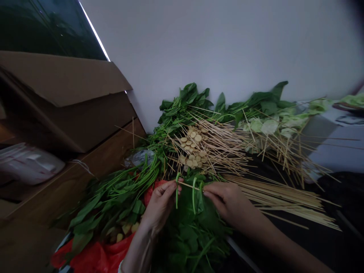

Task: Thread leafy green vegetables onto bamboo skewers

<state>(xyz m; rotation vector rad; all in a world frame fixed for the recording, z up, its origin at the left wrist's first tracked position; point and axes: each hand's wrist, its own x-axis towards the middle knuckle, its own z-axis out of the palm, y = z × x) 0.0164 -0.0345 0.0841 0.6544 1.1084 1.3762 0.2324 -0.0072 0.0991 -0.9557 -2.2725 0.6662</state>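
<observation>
My left hand (160, 203) and my right hand (226, 201) meet over a bunch of spinach (189, 223), with green stems rising between them. A thin bamboo skewer (189, 186) crosses the stems. My left fingers pinch the stems by the skewer's near end, and my right fingertips hold its other end against a leaf. Just beyond lies a heap of skewered round tan slices (193, 149). A loose stack of bamboo skewers (281, 201) extends to the right of my right hand. A larger spinach pile (113, 195) lies left of my left hand.
Skewered pale green leaves (270, 127) and more spinach (256, 104) lie against a white wall (216, 45). A red plastic bag (96, 258) lies under the greens, and a cardboard box (65, 79) stands at the left. A dark surface (284, 242) extends at the lower right.
</observation>
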